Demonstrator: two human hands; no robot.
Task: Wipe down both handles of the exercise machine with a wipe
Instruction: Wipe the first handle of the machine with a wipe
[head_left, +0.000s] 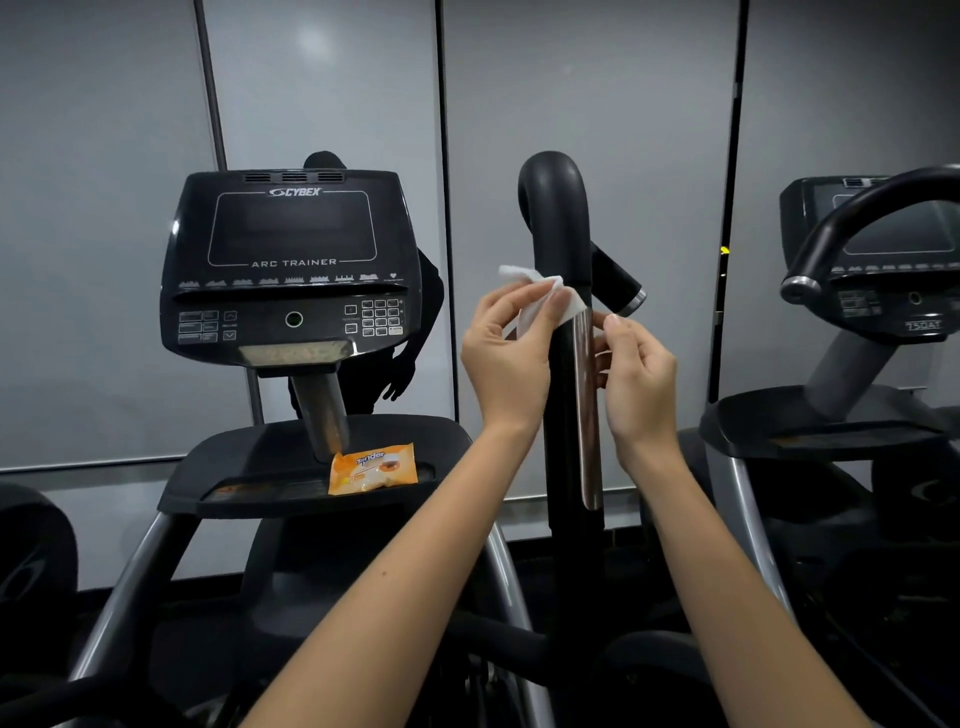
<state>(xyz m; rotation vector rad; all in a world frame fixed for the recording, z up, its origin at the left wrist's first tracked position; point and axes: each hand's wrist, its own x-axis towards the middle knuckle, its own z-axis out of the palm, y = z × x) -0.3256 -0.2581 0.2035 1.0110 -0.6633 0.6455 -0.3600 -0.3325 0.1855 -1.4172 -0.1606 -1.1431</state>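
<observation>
1. The wipe (540, 296), a small white sheet, lies against the left side of the machine's right-side handle (553, 218), just above the top of the handle's chrome strip (589, 415). One corner sticks up free to the left.
2. The left hand (506, 358) pinches the wipe between thumb and curled fingers (558, 304), pressing it onto the black upright tube.
3. The right hand (641, 379) is on the other side of the handle. Its fingers (618, 325) are loosely curled and a fingertip touches the edge of the tube. The tube hides whether it grips an end of the wipe, so I cannot tell.
4. The handle stands between the two hands and curves over at its top. A short side grip (618, 283) with a metal end cap juts out behind it to the right.
5. To the left is the console (291, 265), marked CYBEX ARC TRAINER, with its screen dark.
6. An orange wipe packet (373, 467) lies on the tray (249, 467) beneath the console, well apart from the hands.
7. A neighbouring machine (883, 234) stands at the right edge, with its own curved handle in front of its console.
</observation>
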